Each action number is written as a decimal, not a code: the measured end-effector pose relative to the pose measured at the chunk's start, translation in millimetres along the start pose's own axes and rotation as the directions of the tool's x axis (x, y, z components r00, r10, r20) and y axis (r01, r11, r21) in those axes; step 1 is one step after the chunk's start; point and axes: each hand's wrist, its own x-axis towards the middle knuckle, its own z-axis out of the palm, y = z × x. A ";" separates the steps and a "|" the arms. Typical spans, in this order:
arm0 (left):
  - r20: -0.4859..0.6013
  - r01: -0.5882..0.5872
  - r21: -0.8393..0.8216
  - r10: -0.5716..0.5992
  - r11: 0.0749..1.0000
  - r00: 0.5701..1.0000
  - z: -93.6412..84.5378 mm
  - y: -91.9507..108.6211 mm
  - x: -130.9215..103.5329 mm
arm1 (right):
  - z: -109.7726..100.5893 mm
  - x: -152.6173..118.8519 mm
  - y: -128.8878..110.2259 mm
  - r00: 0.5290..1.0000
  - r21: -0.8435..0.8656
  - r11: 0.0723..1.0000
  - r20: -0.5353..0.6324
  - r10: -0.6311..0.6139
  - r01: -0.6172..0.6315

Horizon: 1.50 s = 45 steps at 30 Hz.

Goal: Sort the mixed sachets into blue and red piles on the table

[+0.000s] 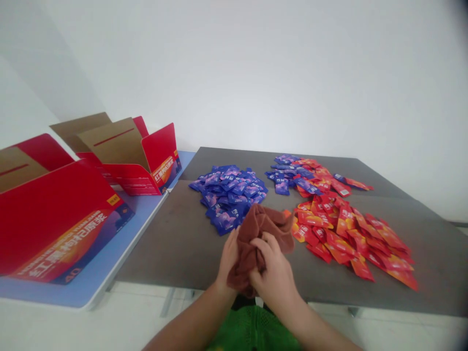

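A crumpled brown cloth (260, 226) is bunched between my two hands, held over the front of the dark table. My left hand (228, 261) grips it from the left side, with most of the fingers hidden behind the fabric. On the near side, my right hand (272, 265) is closed on the cloth, its fingers curled into the folds. Just beyond the cloth lies a pile of blue-purple sachets (232, 190). To its right spreads a pile of red-orange sachets (347, 234).
Farther back, a mixed heap of blue and red sachets (310, 175) lies on the dark table (164, 243). At left, open red cardboard boxes (58, 214) (124, 170) stand on a blue-topped table (98, 273). A white wall (256, 78) rises behind.
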 end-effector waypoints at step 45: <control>0.443 -0.340 0.841 -0.175 0.420 0.879 172.4 -4.3 240.7 | 16.8 -32.0 99.9 0.941 0.429 0.883 -0.177 0.287 -0.189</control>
